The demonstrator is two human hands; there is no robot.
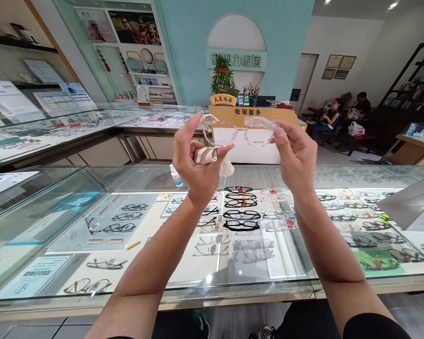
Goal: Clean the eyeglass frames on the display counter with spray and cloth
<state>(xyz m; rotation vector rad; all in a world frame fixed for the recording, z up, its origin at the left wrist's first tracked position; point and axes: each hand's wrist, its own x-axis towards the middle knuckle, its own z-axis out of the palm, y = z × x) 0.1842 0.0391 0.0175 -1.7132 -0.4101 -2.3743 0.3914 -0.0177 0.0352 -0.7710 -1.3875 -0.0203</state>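
Two hands (297, 156) hold clear glasses (240, 129); left hand (199, 175) also clasps cloth (226, 165)

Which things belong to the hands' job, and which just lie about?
In the job:
Clear-framed eyeglasses, in left hand and right hand
Crumpled cream cloth, also in left hand
Blue-labelled white bottle, perhaps

Lying about:
Black-framed eyeglasses below
Bushy green plant

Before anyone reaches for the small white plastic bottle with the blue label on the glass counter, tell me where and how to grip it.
Probably best around the labelled body of the bottle, coming from its left: it appears to stand upright, that side looks open, and the left hand, holding a beige cloth, crowds its right in view.
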